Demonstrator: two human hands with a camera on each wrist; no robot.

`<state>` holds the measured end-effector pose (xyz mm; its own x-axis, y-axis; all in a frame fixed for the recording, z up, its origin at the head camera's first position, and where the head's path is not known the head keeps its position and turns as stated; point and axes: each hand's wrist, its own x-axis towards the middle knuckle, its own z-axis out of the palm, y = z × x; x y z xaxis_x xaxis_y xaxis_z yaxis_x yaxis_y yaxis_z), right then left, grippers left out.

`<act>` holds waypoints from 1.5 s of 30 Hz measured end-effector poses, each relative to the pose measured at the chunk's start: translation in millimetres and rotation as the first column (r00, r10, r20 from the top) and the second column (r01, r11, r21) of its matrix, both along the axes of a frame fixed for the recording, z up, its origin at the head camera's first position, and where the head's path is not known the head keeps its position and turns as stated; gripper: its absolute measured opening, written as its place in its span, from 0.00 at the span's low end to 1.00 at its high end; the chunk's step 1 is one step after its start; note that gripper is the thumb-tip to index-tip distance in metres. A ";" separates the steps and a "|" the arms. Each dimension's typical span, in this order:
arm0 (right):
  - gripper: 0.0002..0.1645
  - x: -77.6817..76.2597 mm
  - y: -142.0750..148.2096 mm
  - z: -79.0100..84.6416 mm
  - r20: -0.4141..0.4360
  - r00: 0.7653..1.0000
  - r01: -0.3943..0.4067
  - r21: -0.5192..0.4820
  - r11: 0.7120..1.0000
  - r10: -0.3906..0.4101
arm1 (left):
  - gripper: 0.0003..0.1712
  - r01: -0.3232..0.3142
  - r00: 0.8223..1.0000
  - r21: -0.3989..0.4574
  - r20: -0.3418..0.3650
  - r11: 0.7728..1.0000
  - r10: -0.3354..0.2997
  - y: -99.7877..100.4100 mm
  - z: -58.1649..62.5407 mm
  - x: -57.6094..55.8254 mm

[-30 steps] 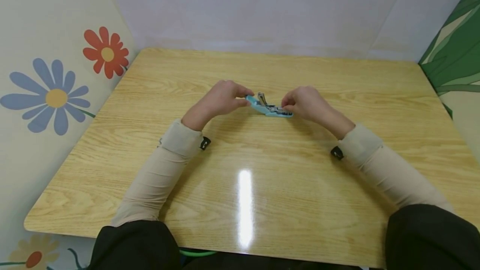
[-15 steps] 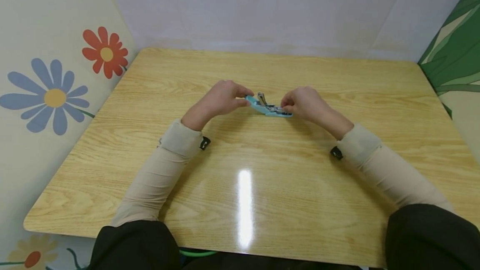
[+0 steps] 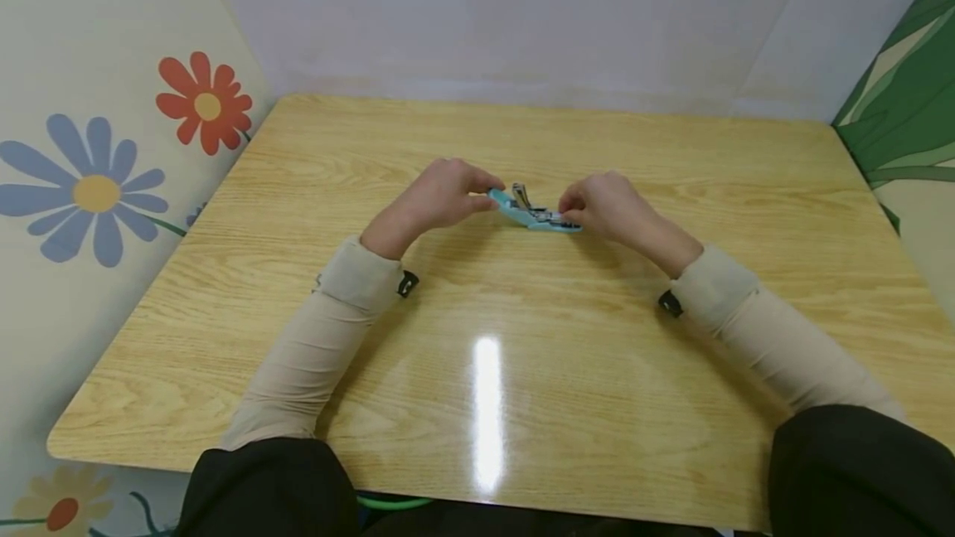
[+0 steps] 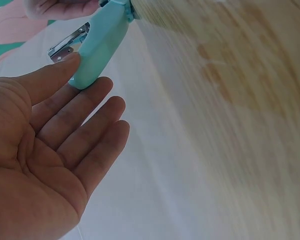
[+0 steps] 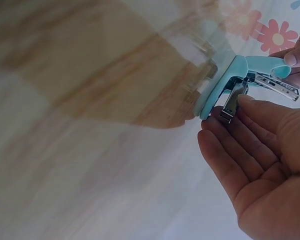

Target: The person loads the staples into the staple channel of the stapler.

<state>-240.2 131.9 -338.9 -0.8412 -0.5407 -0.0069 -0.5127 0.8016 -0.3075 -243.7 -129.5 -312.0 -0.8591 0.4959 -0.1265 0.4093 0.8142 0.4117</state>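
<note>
A light-blue stapler (image 3: 516, 213) is spread wide open above the middle of the table, its metal parts exposed. My left hand (image 3: 440, 197) pinches the end of its cover between thumb and fingers; the left wrist view shows the thumb on the light-blue cover (image 4: 102, 47), with the other fingers extended. My right hand (image 3: 612, 205) is at the other end. Seen from the right wrist, its thumb and fingers pinch a metal bar (image 5: 234, 102) beside the light-blue base (image 5: 222, 90). A second metal arm (image 5: 277, 86) sticks out from the hinge.
The wood-grain table (image 3: 418, 355) stretches around both forearms, with a bright light reflection near its front. A pale sheet (image 3: 522, 23) hangs behind the far edge. Flower-printed panel (image 3: 97, 313) borders the left side; green leaves (image 3: 910, 123) are printed at the right.
Both hands and the stapler stay practically in place. The flowers on the left panel have shifted slightly leftward.
</note>
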 end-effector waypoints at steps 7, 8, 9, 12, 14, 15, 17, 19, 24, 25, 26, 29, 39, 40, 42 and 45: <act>0.09 -0.6 1.0 -0.1 -0.006 1.000 -0.025 0.006 1.000 0.025 | 0.22 0.004 1.000 -0.005 -0.002 1.000 -0.004 -0.3 -0.3 -0.8; 0.09 -0.6 1.4 -0.1 -0.003 1.000 -0.024 0.007 1.000 0.024 | 0.22 0.007 1.000 -0.007 -0.006 1.000 -0.007 -0.1 0.1 -0.4; 0.09 -0.8 1.7 -0.5 0.001 1.000 -0.021 0.007 1.000 0.021 | 0.22 0.010 1.000 -0.006 -0.007 1.000 -0.010 0.1 0.2 -0.2; 0.09 -0.9 3.6 -1.0 0.016 1.000 -0.011 0.006 1.000 0.011 | 0.22 0.009 1.000 0.002 -0.005 1.000 -0.009 0.7 0.5 0.5; 0.10 -0.7 5.9 -1.4 0.027 1.000 -0.007 0.003 1.000 0.007 | 0.22 0.005 1.000 0.011 0.001 1.000 -0.005 1.4 0.1 0.9; 0.10 -0.7 7.3 -1.7 0.033 0.999 -0.007 0.000 1.000 0.007 | 0.22 0.002 1.000 0.016 0.006 1.000 -0.002 1.6 -0.2 1.0; 0.10 -0.9 10.7 -2.6 0.045 0.999 -0.004 -0.009 1.000 0.004 | 0.23 -0.003 1.000 0.019 0.015 1.000 0.003 2.0 -0.7 1.0; 0.10 -1.1 14.5 -3.4 0.060 0.998 0.006 -0.023 1.000 -0.004 | 0.23 -0.004 1.000 0.020 0.016 1.000 0.004 2.4 -0.7 1.1; 0.10 -2.9 21.2 -4.7 0.058 0.998 0.016 -0.045 0.999 -0.014 | 0.23 -0.003 1.000 0.013 0.002 1.000 0.003 3.2 0.0 0.9; 0.10 -3.0 21.4 -4.4 0.054 0.998 0.014 -0.045 0.999 -0.011 | 0.24 -0.002 1.000 0.009 -0.001 1.000 0.002 3.4 0.1 0.9; 0.10 -3.2 21.5 -4.2 0.049 0.999 0.010 -0.044 0.999 -0.008 | 0.24 -0.001 1.000 0.006 -0.006 1.000 0.001 3.6 0.2 1.2; 0.10 -2.9 21.1 -3.1 0.035 0.999 -0.003 -0.030 1.000 0.004 | 0.24 0.016 0.999 -0.003 -0.031 1.000 -0.016 5.2 -0.6 2.2; 0.10 -2.8 22.1 -3.5 0.024 1.000 0.012 -0.015 1.000 -0.012 | 0.25 0.048 0.991 0.075 -0.125 0.996 -0.038 23.3 -0.1 3.4; 0.10 -3.0 22.5 -3.9 0.024 1.000 0.014 -0.019 1.000 -0.013 | 0.25 0.037 0.992 0.088 -0.123 0.995 -0.026 25.9 0.2 3.8; 0.10 -2.6 22.7 -4.4 0.029 1.000 0.012 -0.031 0.999 -0.011 | 0.25 0.012 0.994 0.118 -0.107 0.993 0.001 30.6 0.1 4.7; 0.09 -1.5 22.9 -5.6 0.034 0.999 0.005 -0.045 0.999 -0.004 | 0.26 -0.020 0.998 0.168 -0.062 0.986 0.031 37.9 -0.5 6.4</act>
<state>-241.7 154.8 -344.4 -0.8432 -0.5374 -0.0113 -0.4978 0.7886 -0.3610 -237.4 -91.6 -312.6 -0.8754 0.4832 0.0119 0.4192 0.7469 0.5161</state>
